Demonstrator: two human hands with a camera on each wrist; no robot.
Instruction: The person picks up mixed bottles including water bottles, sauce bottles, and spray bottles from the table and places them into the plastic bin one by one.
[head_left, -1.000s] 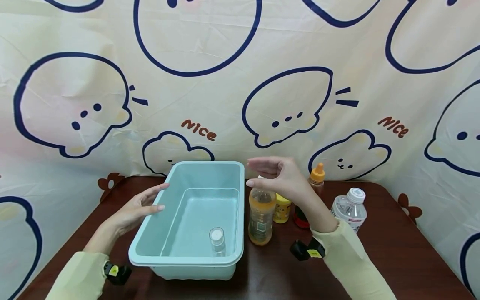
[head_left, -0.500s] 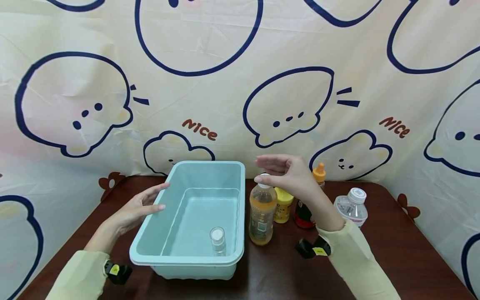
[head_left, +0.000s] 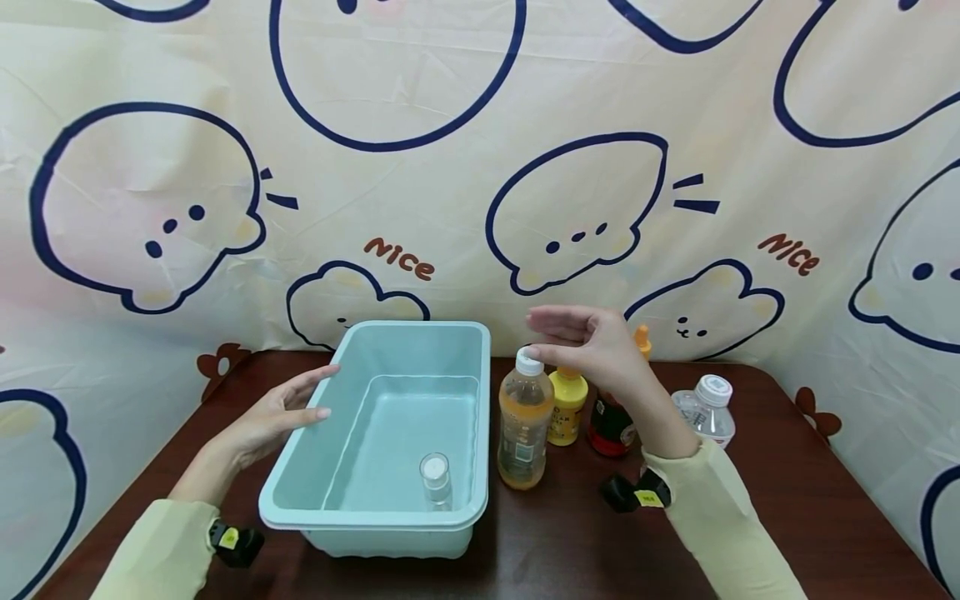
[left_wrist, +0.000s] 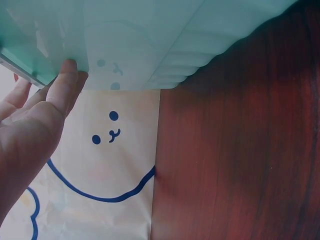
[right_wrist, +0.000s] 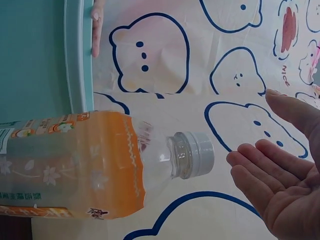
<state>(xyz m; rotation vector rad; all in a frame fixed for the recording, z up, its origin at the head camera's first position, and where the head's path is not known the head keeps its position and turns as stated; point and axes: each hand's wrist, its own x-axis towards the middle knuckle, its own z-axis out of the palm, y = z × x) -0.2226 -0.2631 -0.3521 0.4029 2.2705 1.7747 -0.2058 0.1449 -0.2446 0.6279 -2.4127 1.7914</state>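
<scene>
A light blue plastic tub stands on the table. My left hand lies at its left rim, thumb and fingers spread and fairly straight; the left wrist view has fingertips at the tub's side. My right hand holds nothing. It hovers beside the white cap of a bottle of orange-brown drink, thumb apart from the fingers. In the right wrist view this bottle appears sideways, its cap facing the palm with a gap between. Inside the tub a small clear bottle with a white top stands near the front right.
Behind the drink bottle are a yellow bottle and a dark bottle with red, partly hidden by the right arm. A clear white-capped bottle stands farther right. Patterned cloth hangs behind the dark brown table.
My right hand has moved to the right and slightly up, uncovering the drink bottle's cap and more of the yellow and dark bottles. My left hand and the tub have stayed in place.
</scene>
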